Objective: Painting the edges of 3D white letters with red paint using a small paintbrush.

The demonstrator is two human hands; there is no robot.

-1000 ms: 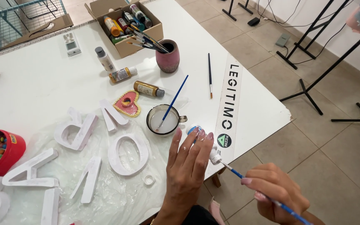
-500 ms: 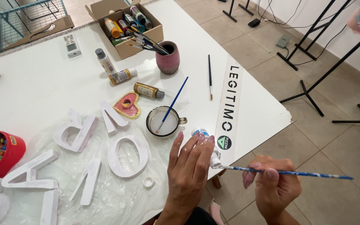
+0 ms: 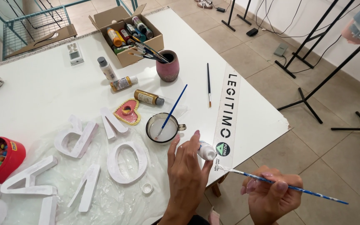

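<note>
The left hand [image 3: 187, 173] lies flat at the near edge of the white worktop [image 3: 42, 96], fingers spread, thumb and forefinger pinching a small white paint bottle [image 3: 207, 151]. The right hand [image 3: 271, 196], off the worktop edge, grips a blue-speckled paintbrush [image 3: 280, 186] whose tip sits just beside the bottle. A mug of whitish water [image 3: 163, 128] with another blue brush [image 3: 172, 111] stands just beyond the left hand, near white cut-out letters [image 3: 126, 162] on a plastic sheet [image 3: 117, 200].
</note>
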